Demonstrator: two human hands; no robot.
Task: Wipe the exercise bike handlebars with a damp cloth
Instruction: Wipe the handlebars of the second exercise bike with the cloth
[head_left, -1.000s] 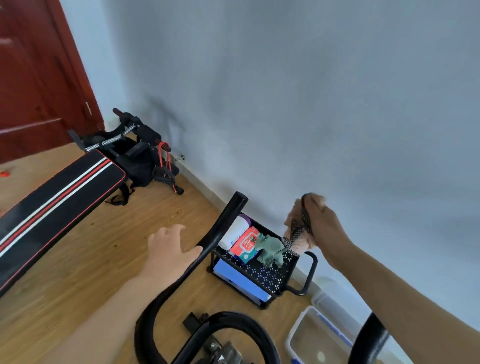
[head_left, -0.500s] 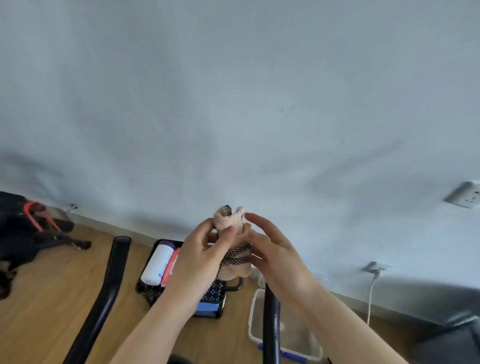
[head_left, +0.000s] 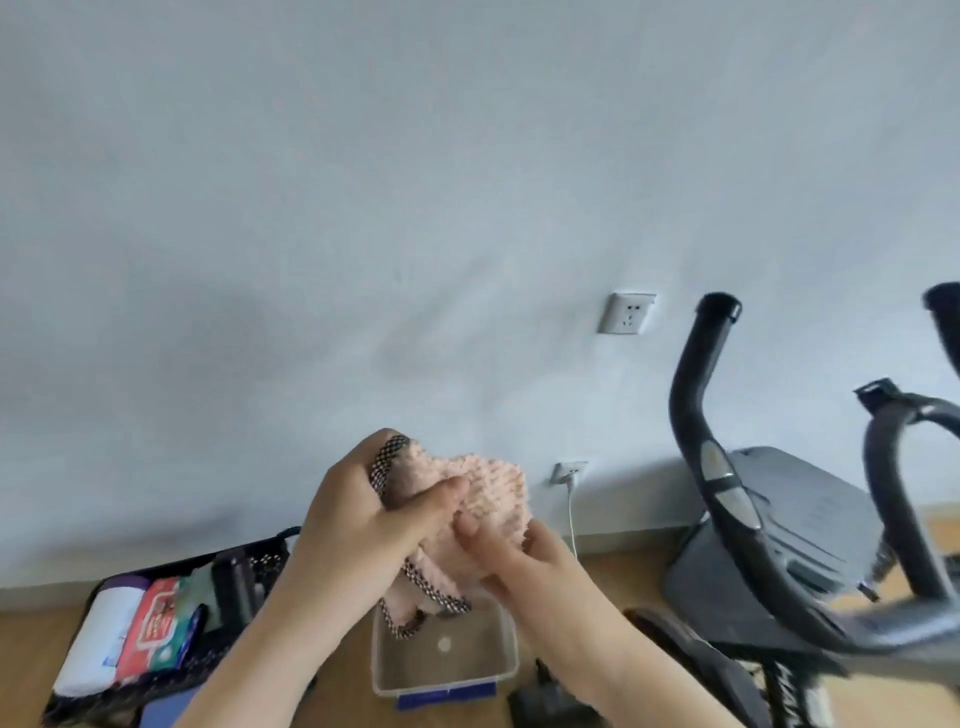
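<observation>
Two bare hands meet in the middle of the view, both pinching one pink chenille cloth (head_left: 488, 493) with a black-and-white checked trim. From the left, the left hand (head_left: 363, 525) closes over the cloth's upper edge, thumb pressed across the front. From the right and slightly lower, the right hand (head_left: 511, 553) grips the underside, fingers curled into the pile. Bunched between them, the cloth lets a trimmed corner hang straight down.

Directly below sits a clear plastic tub (head_left: 498, 670) on the wooden floor (head_left: 597, 587), so any drips would likely fall into it; the hands seem to be gathering or wringing the cloth before wiping. Whether the cloth is wet cannot be told.

To the right stands the exercise bike, its black handlebars (head_left: 691, 415) rising in curved tubes, well apart from the cloth and not yet touched. At the lower left, a black perforated rack (head_left: 260, 564) holds a white roll (head_left: 98, 639) and a red packet (head_left: 153, 629). Behind everything, a pale wall carries a wall socket (head_left: 626, 313), and lower down a plug with a white cable (head_left: 571, 514).
</observation>
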